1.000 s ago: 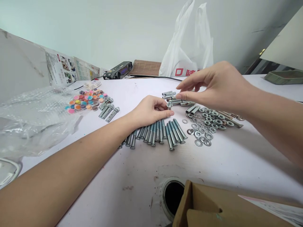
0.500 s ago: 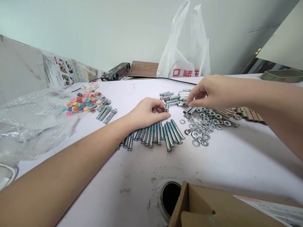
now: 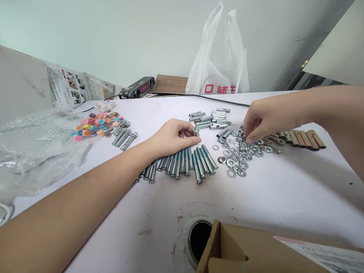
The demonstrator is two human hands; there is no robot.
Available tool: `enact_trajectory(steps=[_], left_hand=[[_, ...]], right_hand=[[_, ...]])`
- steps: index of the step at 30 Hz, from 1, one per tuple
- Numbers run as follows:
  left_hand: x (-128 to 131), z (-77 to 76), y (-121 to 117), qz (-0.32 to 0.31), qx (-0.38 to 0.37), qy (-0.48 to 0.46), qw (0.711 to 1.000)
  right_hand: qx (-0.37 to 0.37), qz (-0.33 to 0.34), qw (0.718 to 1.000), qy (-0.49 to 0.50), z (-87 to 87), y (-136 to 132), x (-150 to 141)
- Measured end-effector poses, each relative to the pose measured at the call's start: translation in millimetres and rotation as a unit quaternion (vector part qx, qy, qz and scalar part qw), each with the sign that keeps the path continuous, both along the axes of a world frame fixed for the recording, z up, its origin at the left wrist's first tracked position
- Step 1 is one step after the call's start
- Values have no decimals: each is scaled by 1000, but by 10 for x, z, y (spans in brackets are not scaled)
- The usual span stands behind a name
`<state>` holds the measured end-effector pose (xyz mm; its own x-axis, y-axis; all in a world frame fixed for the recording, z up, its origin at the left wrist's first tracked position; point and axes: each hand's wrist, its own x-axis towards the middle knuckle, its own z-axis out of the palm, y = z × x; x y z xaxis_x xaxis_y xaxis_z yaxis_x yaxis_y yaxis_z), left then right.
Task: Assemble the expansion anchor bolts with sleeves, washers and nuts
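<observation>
My left hand [image 3: 170, 138] rests on the white table [image 3: 284, 197], its fingers closed round a bolt with a sleeve on it [image 3: 196, 131], held upright. Just below it lies a row of long silver bolts [image 3: 184, 163]. My right hand [image 3: 265, 119] reaches down into the pile of washers and nuts [image 3: 237, 153], fingertips pinched together on the pile; what they pinch is too small to make out. Silver sleeves [image 3: 212, 117] lie behind the pile. Brass-coloured sleeves [image 3: 301, 138] lie to the right of my right hand.
Coloured round caps [image 3: 95, 125] and three assembled anchor bolts [image 3: 123, 136] lie at the left, beside crumpled bubble wrap [image 3: 36, 148]. A cable hole [image 3: 199, 237] and a cardboard box [image 3: 256, 248] are at the near edge. A white plastic bag [image 3: 218, 64] stands at the back.
My right hand has moved down and to the right, from above the silver sleeves to the washer and nut pile. My left hand has kept its hold on the bolt.
</observation>
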<state>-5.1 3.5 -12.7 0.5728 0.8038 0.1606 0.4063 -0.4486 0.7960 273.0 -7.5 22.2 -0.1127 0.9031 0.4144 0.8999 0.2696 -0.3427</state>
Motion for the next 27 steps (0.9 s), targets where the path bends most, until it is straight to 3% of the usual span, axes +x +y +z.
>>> enact_trajectory(steps=[5,9,12,15,18,23,27], left_hand=[[1,2,-2,0,-3,-2,1000],[2,5,-8,3,-5,-1,1000],[-1,3,-6,2,-7,-1,1000],[-4,-4,0,-2,-2,-2,1000],[-5,-8,5,-3,4,-2,1000],[-2,-1,-3,2,21,0,1000],[2,-5,-12,-3,18,-11,1000]], right_hand=[[-82,85,987,-108,38,62,47],[-314,72,911,-257,224,237,54],[-370,59,881,-290,292,305,48],[-362,74,891,-263,322,297,56],[-328,75,919,-205,382,221,-11],[-116,164,977,-67,400,-12,-428],[-34,259,965,17,250,-105,-746]])
